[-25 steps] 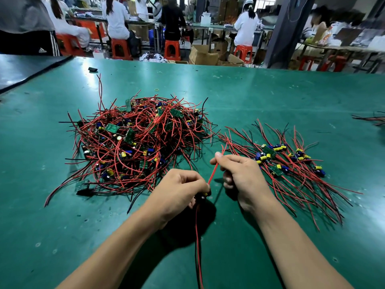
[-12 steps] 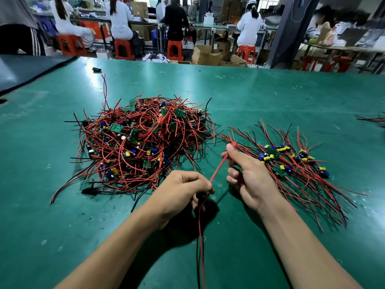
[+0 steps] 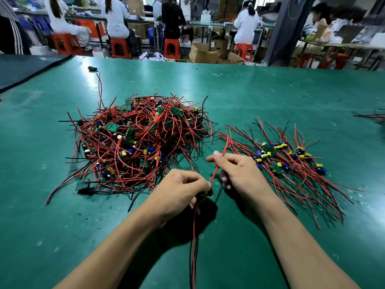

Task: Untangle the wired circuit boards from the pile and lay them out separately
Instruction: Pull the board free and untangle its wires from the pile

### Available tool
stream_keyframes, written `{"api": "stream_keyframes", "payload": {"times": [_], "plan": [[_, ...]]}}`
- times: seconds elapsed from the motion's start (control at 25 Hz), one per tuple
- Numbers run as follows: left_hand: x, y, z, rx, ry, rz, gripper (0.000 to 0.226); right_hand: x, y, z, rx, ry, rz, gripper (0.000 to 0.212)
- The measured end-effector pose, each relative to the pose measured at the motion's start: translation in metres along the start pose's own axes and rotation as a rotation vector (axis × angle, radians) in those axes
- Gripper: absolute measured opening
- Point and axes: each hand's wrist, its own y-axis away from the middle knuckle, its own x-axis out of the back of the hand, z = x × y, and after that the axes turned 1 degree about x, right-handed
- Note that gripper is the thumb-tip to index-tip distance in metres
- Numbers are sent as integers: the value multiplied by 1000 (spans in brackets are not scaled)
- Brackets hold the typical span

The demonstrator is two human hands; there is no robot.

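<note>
A tangled pile (image 3: 137,140) of small green circuit boards with red and black wires lies on the green table (image 3: 270,97), left of centre. To its right lie several separated boards (image 3: 291,163) with their wires fanned out. My left hand (image 3: 181,188) grips one wired board; the board itself is mostly hidden in the fist, and its red and black wires (image 3: 193,236) hang down toward me. My right hand (image 3: 239,172) pinches a red wire (image 3: 218,163) of that board, stretched taut up from the left hand.
A small black object (image 3: 92,68) and a yellow rubber band (image 3: 156,88) lie toward the far side. More wires (image 3: 373,116) poke in at the right edge. A dark table (image 3: 25,67) adjoins at far left. People sit on orange stools beyond the far edge.
My right hand has slid along the red wire, up and away from the left hand, then settled a little lower, still pinching it. The left hand keeps its grip in place.
</note>
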Motion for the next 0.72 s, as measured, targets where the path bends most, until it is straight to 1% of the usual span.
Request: {"api": "stream_keyframes", "payload": {"times": [0.16,0.28,0.4,0.52,0.64,0.72], "plan": [[0,3,3,-3,-60,-81,16,9,-10,4,35,-144,227,25],[1,2,2,3,-60,-70,16,9,-12,5,24,-210,286,26],[-1,0,-1,-11,19,2,18,11,-13,3,-3,-257,265,28],[-3,-3,-1,-5,242,112,25,14,-14,1,-44,-272,253,38],[-2,-6,3,72,486,128,37,9,-11,1,-38,-203,164,45],[0,-7,5,103,585,123,41,3,-8,2,-27,-163,90,46]]}}
